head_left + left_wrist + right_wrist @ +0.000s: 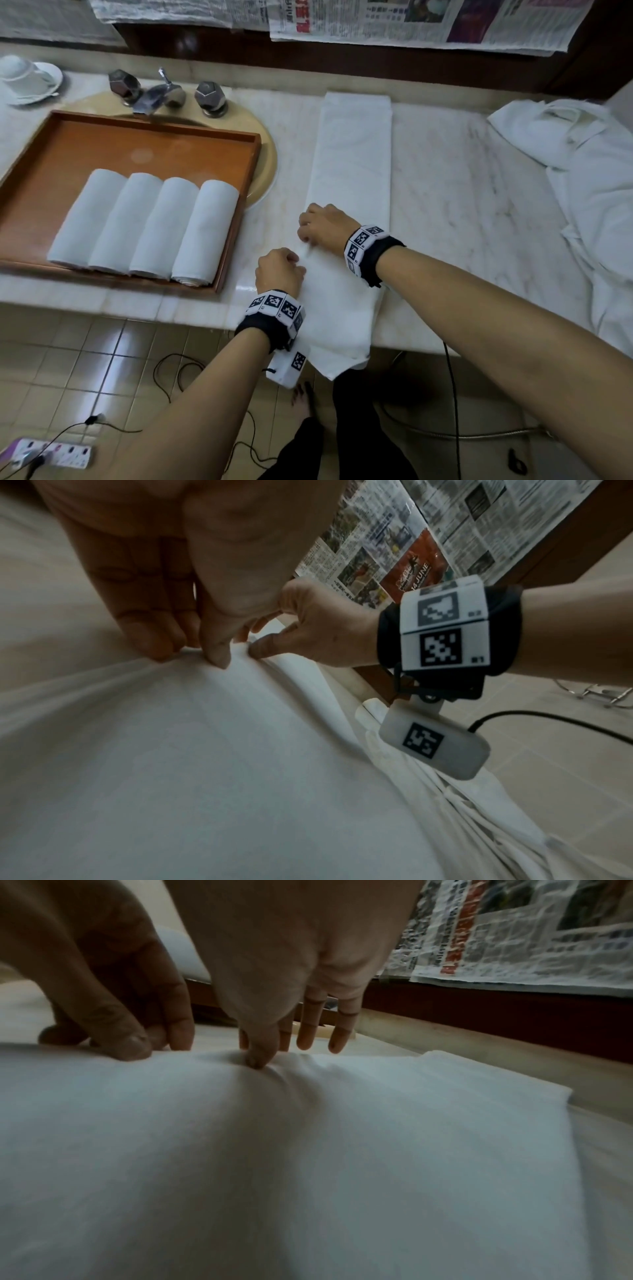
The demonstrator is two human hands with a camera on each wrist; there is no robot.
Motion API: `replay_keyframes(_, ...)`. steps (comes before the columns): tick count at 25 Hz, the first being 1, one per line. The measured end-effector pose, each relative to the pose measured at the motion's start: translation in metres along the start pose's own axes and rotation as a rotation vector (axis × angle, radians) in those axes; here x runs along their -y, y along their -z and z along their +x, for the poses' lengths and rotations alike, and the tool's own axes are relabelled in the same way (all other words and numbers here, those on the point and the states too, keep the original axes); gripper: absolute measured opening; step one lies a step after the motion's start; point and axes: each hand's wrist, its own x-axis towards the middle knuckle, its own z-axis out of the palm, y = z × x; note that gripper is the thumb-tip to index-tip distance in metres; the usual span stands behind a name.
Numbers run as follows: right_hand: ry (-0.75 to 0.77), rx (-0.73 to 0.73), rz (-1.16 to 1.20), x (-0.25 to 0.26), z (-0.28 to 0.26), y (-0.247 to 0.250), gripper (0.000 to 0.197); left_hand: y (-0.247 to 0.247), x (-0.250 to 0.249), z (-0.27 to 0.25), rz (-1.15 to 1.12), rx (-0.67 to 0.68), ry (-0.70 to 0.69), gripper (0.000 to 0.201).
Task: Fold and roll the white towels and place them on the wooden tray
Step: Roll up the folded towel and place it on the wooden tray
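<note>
A long white towel (349,178), folded into a narrow strip, lies on the marble counter (445,192), its near end hanging over the front edge. My left hand (295,263) pinches the strip's left edge near the front. My right hand (306,240) pinches the same edge just beyond it. In the left wrist view my left hand (202,653) holds a raised fold of the towel (205,750) between thumb and fingers. In the right wrist view my right hand (263,1056) digs its thumb into the towel (308,1150). The wooden tray (144,140) to the left holds several rolled towels (147,226).
The tray sits over a sink with a chrome faucet (161,92). A cup and saucer (25,80) stand at the far left. A heap of loose white towels (589,178) covers the counter's right end. Newspapers (411,24) hang on the back wall. A power strip (51,452) and cables lie on the floor.
</note>
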Motion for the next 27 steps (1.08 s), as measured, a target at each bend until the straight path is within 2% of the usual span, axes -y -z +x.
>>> replay_keyframes(6, 0.108, -0.004, -0.178, -0.005, 0.005, 0.018, 0.025, 0.001, -0.002, -0.001, -0.013, 0.027, 0.035, 0.015)
replay_keyframes(8, 0.096, 0.004, -0.218, -0.005, 0.006, 0.021, 0.032, 0.001, -0.004, -0.004, 0.001, 0.039, 0.037, 0.009)
replay_keyframes(11, 0.072, 0.027, -0.283, -0.008, 0.011, 0.025, 0.036, 0.001, -0.007, -0.008, 0.04, 0.066, 0.031, 0.013)
replay_keyframes(14, 0.069, 0.072, -0.255, -0.012, 0.017, 0.026, 0.033, 0.002, -0.007, -0.009, 0.054, 0.098, 0.067, 0.017)
replay_keyframes(20, 0.045, 0.046, -0.233, -0.013, 0.022, 0.022, 0.031, 0.004, -0.012, -0.003, 0.066, 0.125, 0.143, 0.017)
replay_keyframes(27, 0.016, 0.064, -0.224, -0.027, 0.03, 0.029, 0.031, 0.006, -0.02, 0.01, 0.065, 0.102, 0.147, 0.017)
